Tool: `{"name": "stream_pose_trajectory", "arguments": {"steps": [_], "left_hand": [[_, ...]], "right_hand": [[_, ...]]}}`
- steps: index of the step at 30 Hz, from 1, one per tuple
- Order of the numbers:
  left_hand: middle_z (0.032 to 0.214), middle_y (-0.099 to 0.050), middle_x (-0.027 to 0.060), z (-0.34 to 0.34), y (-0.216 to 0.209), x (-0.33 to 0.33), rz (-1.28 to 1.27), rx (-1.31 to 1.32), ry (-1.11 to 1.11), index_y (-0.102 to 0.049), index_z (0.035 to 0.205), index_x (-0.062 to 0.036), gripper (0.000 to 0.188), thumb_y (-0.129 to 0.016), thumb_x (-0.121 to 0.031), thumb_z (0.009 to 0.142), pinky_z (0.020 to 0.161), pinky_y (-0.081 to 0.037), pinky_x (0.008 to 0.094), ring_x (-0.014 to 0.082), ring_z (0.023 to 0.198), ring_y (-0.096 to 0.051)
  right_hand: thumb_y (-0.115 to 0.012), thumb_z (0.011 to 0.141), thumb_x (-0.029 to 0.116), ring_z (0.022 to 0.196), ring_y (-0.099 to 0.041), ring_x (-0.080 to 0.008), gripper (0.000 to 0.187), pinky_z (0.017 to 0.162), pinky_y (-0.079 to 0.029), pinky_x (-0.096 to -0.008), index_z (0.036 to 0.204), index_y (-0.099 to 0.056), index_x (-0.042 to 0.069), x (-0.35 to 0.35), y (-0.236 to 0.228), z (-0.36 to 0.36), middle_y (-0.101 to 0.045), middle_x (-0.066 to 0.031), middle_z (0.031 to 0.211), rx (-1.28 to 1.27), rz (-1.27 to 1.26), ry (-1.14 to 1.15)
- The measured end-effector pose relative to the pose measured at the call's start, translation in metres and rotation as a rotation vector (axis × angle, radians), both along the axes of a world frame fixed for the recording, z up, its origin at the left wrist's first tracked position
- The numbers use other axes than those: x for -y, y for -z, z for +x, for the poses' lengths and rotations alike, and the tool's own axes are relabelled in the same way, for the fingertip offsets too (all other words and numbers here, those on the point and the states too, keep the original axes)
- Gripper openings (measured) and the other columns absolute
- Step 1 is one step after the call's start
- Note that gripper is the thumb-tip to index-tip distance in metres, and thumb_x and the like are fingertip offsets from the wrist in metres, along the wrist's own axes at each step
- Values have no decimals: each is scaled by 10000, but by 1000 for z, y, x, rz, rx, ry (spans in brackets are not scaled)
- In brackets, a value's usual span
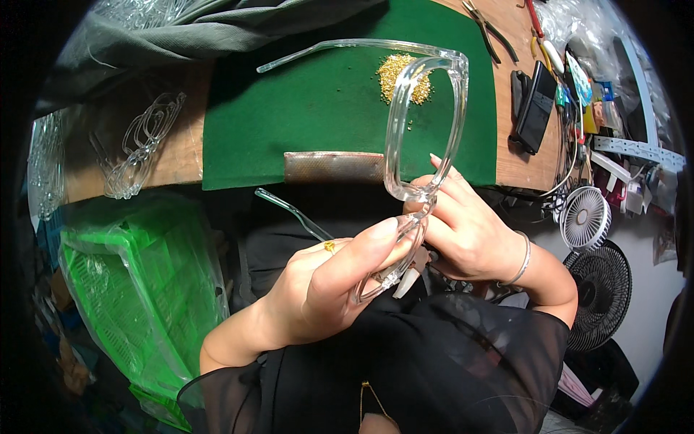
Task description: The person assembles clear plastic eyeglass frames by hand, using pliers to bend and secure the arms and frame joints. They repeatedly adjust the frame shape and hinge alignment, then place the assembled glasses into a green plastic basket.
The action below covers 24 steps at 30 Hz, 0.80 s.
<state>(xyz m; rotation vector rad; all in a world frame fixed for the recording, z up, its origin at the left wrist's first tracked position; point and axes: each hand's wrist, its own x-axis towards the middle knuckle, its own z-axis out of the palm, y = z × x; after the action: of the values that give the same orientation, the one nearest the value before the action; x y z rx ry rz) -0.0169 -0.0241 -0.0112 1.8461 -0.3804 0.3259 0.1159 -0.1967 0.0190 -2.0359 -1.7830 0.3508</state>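
A clear plastic eyeglass frame [393, 137] is held up close in front of me, its temples spread apart. One temple reaches left above the green mat, and the tip of the other shows past my left hand. My left hand [325, 278] is closed around the lower rim, with the thumb along it. At the bridge, the bent fingers of my right hand [463, 228] meet the frame; part of their grip is hidden behind it. Beyond the frame, a pile of tiny gold-coloured metal pieces [391, 72] lies on the green mat [289, 116].
A worn metal-like strip [334, 167] sits at the mat's near edge. Several clear frames [141, 145] lie to the left above a green crate [137, 304]. Pliers [491, 32], a dark phone [536, 108] and a small white fan [584, 219] are on the right.
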Motion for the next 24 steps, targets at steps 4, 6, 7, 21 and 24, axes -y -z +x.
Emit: {"name": "stream_pose_trajectory", "arguments": {"steps": [4, 6, 7, 21, 24], "left_hand": [[1117, -601, 277, -1, -1, -3, 4, -15, 43, -70, 1364, -50, 773, -635, 28, 841, 872, -519, 406, 340, 1000, -640], [1121, -600, 278, -3, 2, -2, -6, -17, 44, -74, 1362, -64, 753, -620, 24, 852, 879, -513, 411, 345, 1011, -635], [1123, -599, 279, -4, 3, -2, -8, -20, 47, -75, 1361, -69, 745, -614, 23, 857, 882, -511, 413, 346, 1015, -633], [1029, -655, 209, -1, 10, 11, -193, 66, -95, -467, 1207, 45, 470, -599, 126, 763, 689, -533, 326, 263, 771, -663], [1017, -665, 197, -5, 22, 13, -268, 49, -88, -532, 1175, 66, 426, -595, 133, 759, 633, -534, 307, 237, 717, -668]], "right_hand": [[-661, 666, 79, 902, -544, -267, 235, 962, -401, -546, 862, -535, 54, 0, 1, 1, -517, -78, 876, 33, 19, -16], [-664, 667, 90, 884, -541, -262, 228, 954, -405, -532, 849, -530, 59, 0, 2, 0, -512, -76, 864, 36, 25, -8], [-665, 667, 96, 874, -539, -260, 225, 950, -407, -525, 842, -528, 61, 1, 2, 0, -510, -75, 858, 39, 27, -3], [-632, 594, 90, 701, -475, -210, 205, 650, -391, -330, 771, -533, 65, 7, 23, -8, -463, -41, 722, 82, 80, 20], [-620, 594, 84, 696, -482, -206, 190, 633, -391, -328, 766, -542, 64, 7, 25, -13, -462, -38, 705, 95, 88, 41]]}}
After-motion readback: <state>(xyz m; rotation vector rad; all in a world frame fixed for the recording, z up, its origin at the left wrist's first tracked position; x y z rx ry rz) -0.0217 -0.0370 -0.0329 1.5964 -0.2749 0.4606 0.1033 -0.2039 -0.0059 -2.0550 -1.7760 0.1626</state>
